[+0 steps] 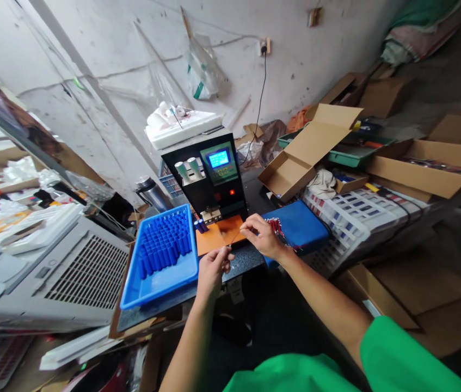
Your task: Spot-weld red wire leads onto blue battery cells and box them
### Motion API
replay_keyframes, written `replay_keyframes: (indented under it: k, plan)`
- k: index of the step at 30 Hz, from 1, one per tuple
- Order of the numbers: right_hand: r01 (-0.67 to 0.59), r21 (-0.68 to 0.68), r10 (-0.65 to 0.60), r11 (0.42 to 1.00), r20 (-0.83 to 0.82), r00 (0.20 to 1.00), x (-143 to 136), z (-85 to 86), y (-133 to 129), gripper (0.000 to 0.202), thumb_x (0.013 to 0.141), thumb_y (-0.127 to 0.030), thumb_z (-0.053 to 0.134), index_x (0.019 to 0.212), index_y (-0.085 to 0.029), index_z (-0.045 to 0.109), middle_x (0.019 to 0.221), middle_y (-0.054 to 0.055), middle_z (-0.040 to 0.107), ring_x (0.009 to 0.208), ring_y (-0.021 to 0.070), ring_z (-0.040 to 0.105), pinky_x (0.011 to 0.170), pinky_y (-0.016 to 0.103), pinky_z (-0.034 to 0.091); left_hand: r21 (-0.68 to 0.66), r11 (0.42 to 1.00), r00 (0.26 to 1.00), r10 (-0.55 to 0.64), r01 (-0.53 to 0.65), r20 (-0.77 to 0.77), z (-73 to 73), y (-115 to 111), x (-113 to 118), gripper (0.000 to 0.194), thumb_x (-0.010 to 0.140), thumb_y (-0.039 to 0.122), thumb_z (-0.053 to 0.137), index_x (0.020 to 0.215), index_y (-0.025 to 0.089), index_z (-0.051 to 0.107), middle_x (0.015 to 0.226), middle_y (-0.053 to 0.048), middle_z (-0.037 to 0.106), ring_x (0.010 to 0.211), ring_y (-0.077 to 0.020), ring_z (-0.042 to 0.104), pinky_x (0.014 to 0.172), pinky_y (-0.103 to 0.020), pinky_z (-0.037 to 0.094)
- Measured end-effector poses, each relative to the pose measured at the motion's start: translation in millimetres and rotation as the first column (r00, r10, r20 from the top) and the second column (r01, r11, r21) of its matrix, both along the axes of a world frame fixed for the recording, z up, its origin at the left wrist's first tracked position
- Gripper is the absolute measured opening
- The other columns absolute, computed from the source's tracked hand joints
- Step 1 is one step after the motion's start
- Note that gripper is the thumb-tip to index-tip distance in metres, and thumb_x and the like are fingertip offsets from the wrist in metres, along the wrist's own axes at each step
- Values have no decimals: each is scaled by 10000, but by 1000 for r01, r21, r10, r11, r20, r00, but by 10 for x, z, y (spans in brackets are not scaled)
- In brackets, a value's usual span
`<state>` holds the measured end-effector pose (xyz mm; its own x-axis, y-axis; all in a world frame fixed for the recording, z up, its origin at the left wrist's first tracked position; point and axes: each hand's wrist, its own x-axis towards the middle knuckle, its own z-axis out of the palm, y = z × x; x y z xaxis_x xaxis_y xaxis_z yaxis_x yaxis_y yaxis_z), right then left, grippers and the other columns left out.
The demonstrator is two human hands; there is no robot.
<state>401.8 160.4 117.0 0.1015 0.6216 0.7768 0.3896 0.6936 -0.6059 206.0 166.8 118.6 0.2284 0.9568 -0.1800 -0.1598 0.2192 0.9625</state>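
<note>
Red wire is located between the two hands, above the near edge of the table and partly over the orange sheet. The right hand pinches the far end between thumb and fingertips; the left hand, thumb against fingers, pinches the near end. Two blue cylinders rest on the sheet at the base of the black machine, which has a lit display. The blue tray, at the table's left end, contains rows of blue cylinders. Beyond the table's right edge, a wire bundle lies on a blue seat.
</note>
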Motion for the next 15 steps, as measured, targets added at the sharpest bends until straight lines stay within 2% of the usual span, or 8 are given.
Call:
replay_keyframes:
  k: [3,7,11,15]
  plan:
    - [26,37,-26,999,4,1000,-42,-15,-29,119,999,-252,578,934,-177,643,904,62,577,863,162,577,747,292,487,-68,997,999,-18,21,41,16,-24,68,655,520,605,898,868,90,691,606,-14,618,411,-42,391,392,-187,263]
    - [13,27,-13,1000,-2,1000,-70,-44,-54,120,999,-260,582,938,-181,647,914,66,579,859,162,577,717,284,489,-52,998,999,-33,34,23,6,-29,99,688,538,589,900,958,93,676,577,5,601,392,-46,400,385,-177,266]
    - [-2,-14,2,1000,-12,1000,-90,-68,-54,161,1003,-300,573,929,-179,650,905,71,576,837,163,576,678,274,492,8,1000,1000,-28,28,6,-60,-15,75,658,586,590,880,962,91,674,633,-32,650,444,-83,502,430,-197,369]
    - [-51,-64,45,997,-86,995,-132,-132,-39,184,993,-332,585,923,-174,650,902,71,567,817,157,571,649,260,487,55,998,999,38,-37,-26,-146,9,38,587,620,564,869,933,96,702,816,-111,728,653,-173,668,633,-287,538]
